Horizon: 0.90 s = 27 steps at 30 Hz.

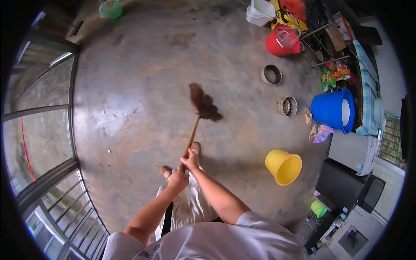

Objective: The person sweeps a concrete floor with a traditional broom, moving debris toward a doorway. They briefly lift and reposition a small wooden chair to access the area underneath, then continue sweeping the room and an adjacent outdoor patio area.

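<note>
Both my hands are wrapped round the wooden handle of a mop point(193, 134). My right hand point(190, 161) grips it higher up, nearer the mop head. Just below, closer to my body, my left hand point(177, 180) is closed round the same handle. The brown, ragged mop head point(203, 104) rests on the concrete floor point(143, 78) ahead of my feet, its edges slightly blurred. The shoes on my feet point(196, 148) show on either side of the handle.
To the right are a yellow bucket point(277, 164), a blue tub point(327, 108), two round pots point(272, 74), a pair of slippers point(308, 117) and a red bucket point(279, 42). Metal-framed glass doors point(43, 93) line the left. A green basin point(111, 8) stands far left.
</note>
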Motion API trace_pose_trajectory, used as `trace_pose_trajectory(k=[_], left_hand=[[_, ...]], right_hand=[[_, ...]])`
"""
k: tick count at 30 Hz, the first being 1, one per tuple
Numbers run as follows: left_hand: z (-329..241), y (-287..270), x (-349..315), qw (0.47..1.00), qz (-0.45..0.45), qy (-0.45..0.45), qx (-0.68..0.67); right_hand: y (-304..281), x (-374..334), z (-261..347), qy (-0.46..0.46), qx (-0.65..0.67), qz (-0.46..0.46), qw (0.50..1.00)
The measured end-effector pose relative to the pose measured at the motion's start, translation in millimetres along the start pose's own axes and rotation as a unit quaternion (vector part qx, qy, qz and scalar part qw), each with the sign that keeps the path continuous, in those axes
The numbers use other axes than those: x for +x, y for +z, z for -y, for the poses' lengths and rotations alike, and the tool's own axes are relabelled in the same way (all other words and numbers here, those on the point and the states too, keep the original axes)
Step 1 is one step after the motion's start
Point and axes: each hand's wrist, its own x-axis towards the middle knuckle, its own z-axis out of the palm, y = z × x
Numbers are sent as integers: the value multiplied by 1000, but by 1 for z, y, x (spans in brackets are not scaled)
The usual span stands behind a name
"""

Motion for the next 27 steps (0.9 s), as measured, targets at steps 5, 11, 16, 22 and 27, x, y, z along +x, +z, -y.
trace_pose_trajectory(k=[5, 11, 16, 22, 27], left_hand=[[4, -46, -38, 996, -80, -14, -31], [-32, -58, 0, 988, -76, 80, -112], [-67, -70, 104, 983, -61, 121, -124], [-42, -124, 130, 987, -49, 40, -146], [7, -183, 80, 991, -64, -61, -101]], right_hand=[[26, -29, 66, -9, -20, 44, 999], [-20, 22, 79, -11, 58, -7, 998], [-63, 133, 65, -108, 8, -121, 987], [-8, 171, 91, -24, -31, -60, 997], [60, 116, 169, -1, -78, 99, 992]])
